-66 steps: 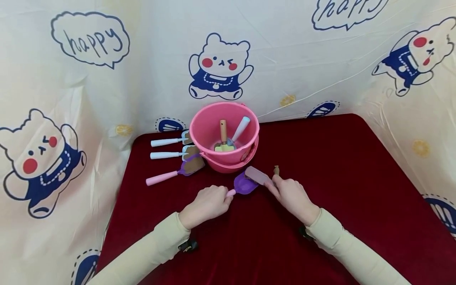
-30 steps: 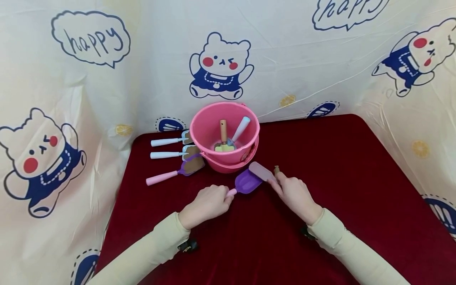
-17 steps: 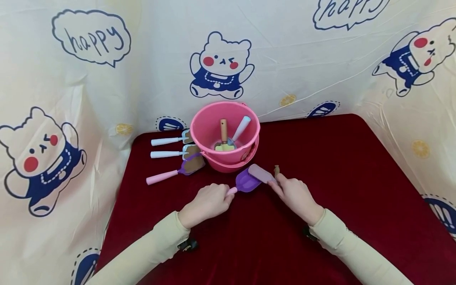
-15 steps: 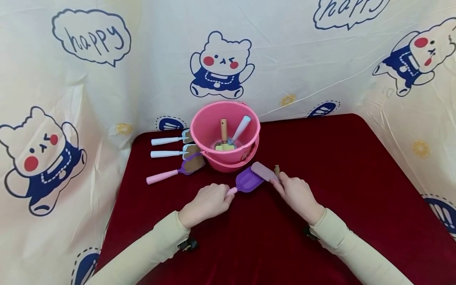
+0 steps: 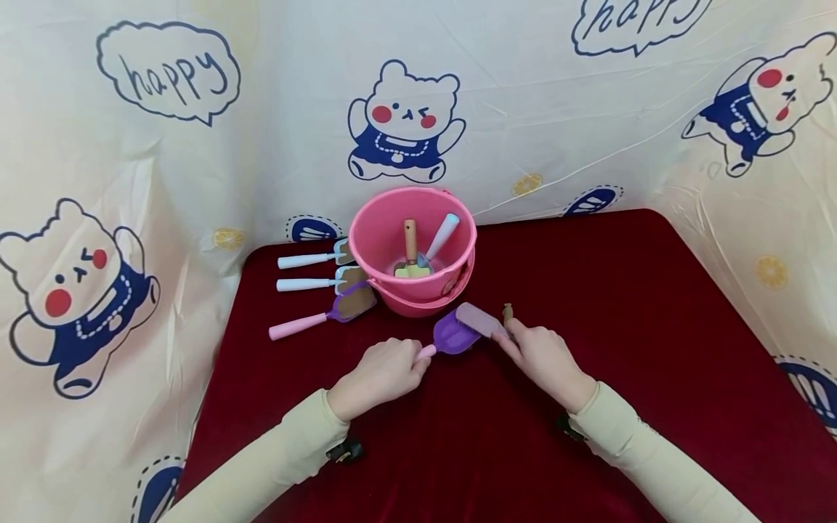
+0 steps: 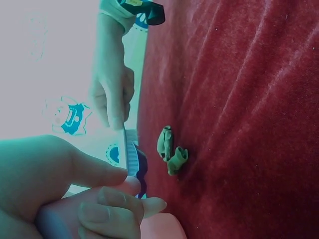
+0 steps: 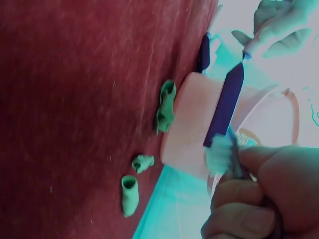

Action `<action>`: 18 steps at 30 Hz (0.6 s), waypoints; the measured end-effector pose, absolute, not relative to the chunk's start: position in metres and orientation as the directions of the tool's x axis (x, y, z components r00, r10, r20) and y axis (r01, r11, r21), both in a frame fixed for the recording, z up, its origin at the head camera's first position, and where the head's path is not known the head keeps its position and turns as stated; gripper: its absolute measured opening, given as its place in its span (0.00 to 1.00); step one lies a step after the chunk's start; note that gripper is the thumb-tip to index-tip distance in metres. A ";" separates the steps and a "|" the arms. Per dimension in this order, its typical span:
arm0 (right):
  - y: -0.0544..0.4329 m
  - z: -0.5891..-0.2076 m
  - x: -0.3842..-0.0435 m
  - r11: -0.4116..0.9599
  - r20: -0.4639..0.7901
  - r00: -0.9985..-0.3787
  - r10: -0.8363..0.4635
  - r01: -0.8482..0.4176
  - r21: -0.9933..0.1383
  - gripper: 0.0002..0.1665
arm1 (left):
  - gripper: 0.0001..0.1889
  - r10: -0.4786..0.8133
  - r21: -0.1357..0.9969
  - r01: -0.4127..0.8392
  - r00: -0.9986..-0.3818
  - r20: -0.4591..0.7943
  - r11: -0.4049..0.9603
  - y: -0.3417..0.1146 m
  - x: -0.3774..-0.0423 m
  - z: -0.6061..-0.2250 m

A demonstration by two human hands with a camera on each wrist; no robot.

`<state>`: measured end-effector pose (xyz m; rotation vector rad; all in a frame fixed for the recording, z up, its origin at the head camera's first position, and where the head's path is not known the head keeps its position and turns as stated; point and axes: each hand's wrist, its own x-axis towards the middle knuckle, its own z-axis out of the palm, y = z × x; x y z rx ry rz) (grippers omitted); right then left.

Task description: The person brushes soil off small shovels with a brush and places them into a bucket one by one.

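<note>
My left hand (image 5: 379, 378) grips the pink handle of a purple toy shovel (image 5: 451, 338), held above the table in front of the bucket. In my right hand (image 5: 546, 363) is a small brush (image 5: 480, 320) with a pale back. Its white bristles (image 7: 218, 155) touch the far end of the shovel's blade (image 7: 228, 102) in the right wrist view. An olive-brown lump (image 5: 507, 312) lies beyond my right hand. Several such lumps, tinted green in the wrist views, lie on the cloth below, among them a hollow one (image 7: 129, 195) and a bent one (image 7: 166, 107).
A pink bucket (image 5: 418, 290) stands behind the shovel, holding a wooden-handled tool (image 5: 410, 243) and a light-blue-handled one (image 5: 445, 236). Left of it lie two light-blue shovels (image 5: 304, 284) and another purple shovel (image 5: 353, 303), their blades brown. Dark red cloth (image 5: 621, 290) covers the table.
The brush has moved right along the purple blade since the earliest frame, with small strokes back and forth. A dark clump under the brush then is now out of sight. My left hand stays nearly still.
</note>
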<state>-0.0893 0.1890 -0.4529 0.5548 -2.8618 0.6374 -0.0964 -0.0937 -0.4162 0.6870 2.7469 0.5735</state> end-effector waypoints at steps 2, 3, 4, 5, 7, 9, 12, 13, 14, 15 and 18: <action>0.190 -0.452 -0.090 0.849 0.248 -0.920 -0.304 -0.380 -0.368 0.16 | 0.18 0.495 0.434 0.394 -0.857 -0.145 0.810 -0.094 -0.097 -0.416; 0.189 -0.452 -0.089 0.844 0.255 -0.916 -0.310 -0.388 -0.369 0.16 | 0.18 0.495 0.435 0.395 -0.857 -0.144 0.809 -0.093 -0.097 -0.416; 0.188 -0.451 -0.089 0.836 0.256 -0.911 -0.323 -0.402 -0.374 0.16 | 0.18 0.496 0.439 0.395 -0.857 -0.141 0.807 -0.093 -0.097 -0.416; 0.186 -0.451 -0.089 0.822 0.254 -0.904 -0.344 -0.421 -0.383 0.16 | 0.19 0.497 0.442 0.396 -0.857 -0.137 0.805 -0.092 -0.097 -0.417; 0.183 -0.450 -0.088 0.792 0.244 -0.888 -0.389 -0.458 -0.404 0.16 | 0.19 0.502 0.450 0.402 -0.856 -0.126 0.798 -0.091 -0.098 -0.416; 0.180 -0.450 -0.087 0.772 0.236 -0.876 -0.420 -0.482 -0.414 0.15 | 0.19 0.508 0.455 0.409 -0.854 -0.115 0.791 -0.090 -0.098 -0.416; 0.181 -0.451 -0.087 0.782 0.243 -0.881 -0.406 -0.472 -0.407 0.15 | 0.19 0.513 0.455 0.418 -0.852 -0.102 0.786 -0.089 -0.098 -0.416; 0.182 -0.451 -0.087 0.792 0.246 -0.887 -0.391 -0.461 -0.400 0.16 | 0.19 0.512 0.455 0.417 -0.853 -0.103 0.787 -0.090 -0.098 -0.417; 0.183 -0.451 -0.087 0.803 0.249 -0.893 -0.376 -0.448 -0.394 0.16 | 0.19 0.511 0.455 0.416 -0.853 -0.104 0.788 -0.090 -0.098 -0.417; 0.185 -0.451 -0.088 0.812 0.251 -0.899 -0.359 -0.434 -0.391 0.15 | 0.19 0.509 0.455 0.413 -0.854 -0.108 0.789 -0.090 -0.097 -0.417; 0.190 -0.450 -0.090 0.833 0.255 -0.911 -0.325 -0.403 -0.378 0.13 | 0.18 0.503 0.460 0.401 -0.855 -0.122 0.792 -0.091 -0.097 -0.416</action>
